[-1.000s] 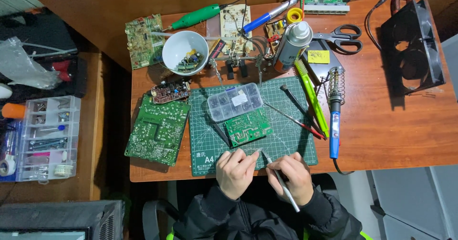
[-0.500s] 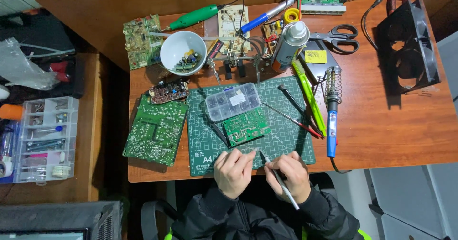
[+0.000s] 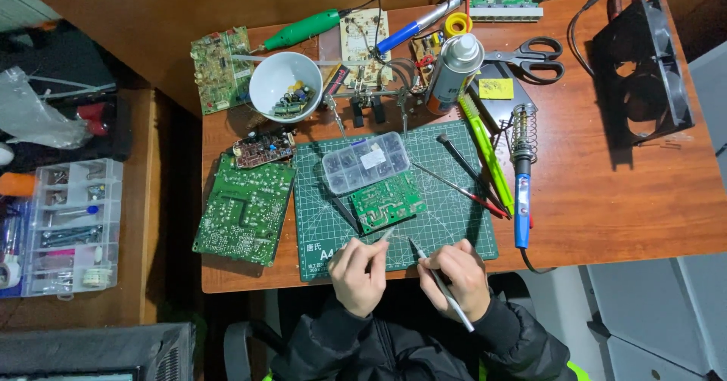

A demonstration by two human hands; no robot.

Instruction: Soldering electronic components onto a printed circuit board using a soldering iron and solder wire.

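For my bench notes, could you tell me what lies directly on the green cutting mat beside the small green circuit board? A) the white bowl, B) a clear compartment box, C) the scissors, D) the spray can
B: the clear compartment box lies on the green cutting mat, just above the small green circuit board.

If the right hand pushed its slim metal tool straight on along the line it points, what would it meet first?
The right hand aims its slim metal tool up and to the left, so it would probably first meet the small green circuit board on the green cutting mat, though height above the mat is unclear.
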